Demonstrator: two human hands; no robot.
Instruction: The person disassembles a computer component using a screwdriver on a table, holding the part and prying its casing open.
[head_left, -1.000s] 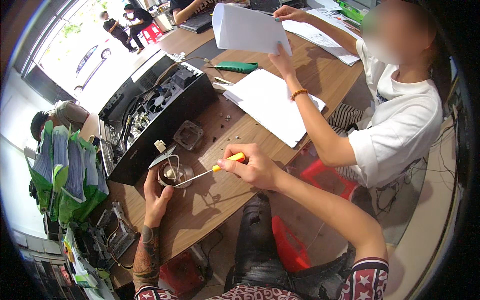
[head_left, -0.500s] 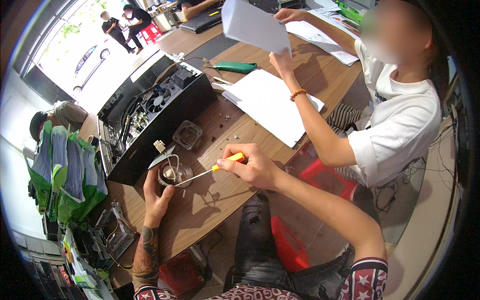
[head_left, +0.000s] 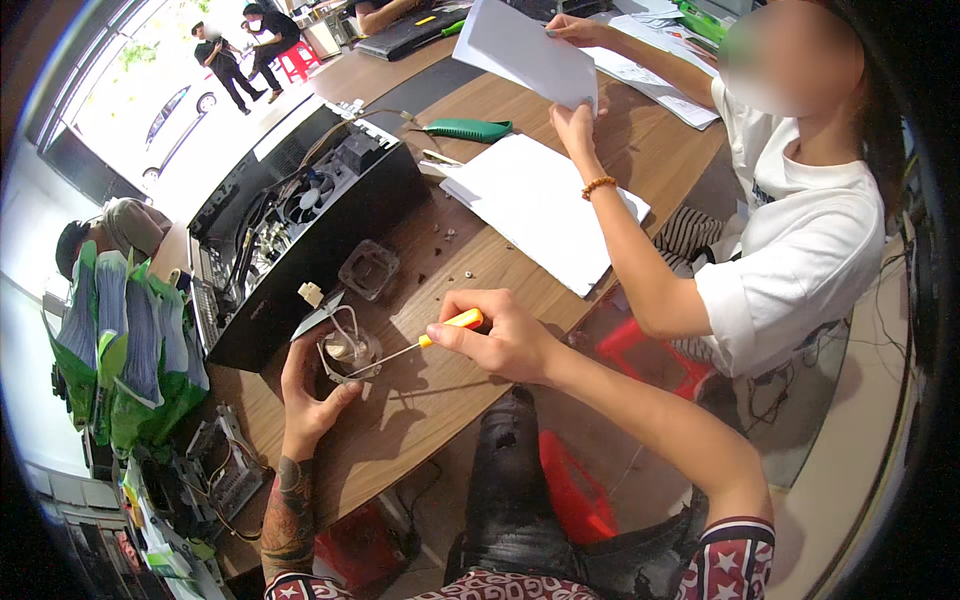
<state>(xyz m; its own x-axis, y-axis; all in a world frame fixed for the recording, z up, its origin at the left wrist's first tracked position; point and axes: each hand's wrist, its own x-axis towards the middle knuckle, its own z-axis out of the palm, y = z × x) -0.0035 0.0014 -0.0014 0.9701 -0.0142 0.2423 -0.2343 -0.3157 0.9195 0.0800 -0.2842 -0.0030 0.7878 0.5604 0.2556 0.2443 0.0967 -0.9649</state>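
My left hand [head_left: 310, 395] grips a small round component [head_left: 350, 350] above the table's near left part, with a cream connector [head_left: 310, 294] on a pale cable at its top. My right hand [head_left: 495, 335] is closed on a yellow-handled screwdriver [head_left: 455, 326], whose thin shaft reaches down-left to the component's lower edge, near my left thumb. Beyond them an opened black computer case [head_left: 300, 240], with fan and cables showing, lies beside a clear square plastic piece [head_left: 368, 268]. Several small screws [head_left: 450, 236] are scattered on the wooden table [head_left: 420, 420].
A co-worker [head_left: 780, 260] on the right holds paper [head_left: 525, 55] above white sheets [head_left: 540, 210] and a green-handled tool [head_left: 470, 130]. Green bags of papers [head_left: 125, 340] and metal parts [head_left: 220, 470] are at left. A red stool [head_left: 575, 490] is below. Other people [head_left: 265, 50] are beyond.
My left thumb and the component have shifted slightly down and right under the screwdriver. My right hand has moved a little. The co-worker's raised paper has moved right and tilted.
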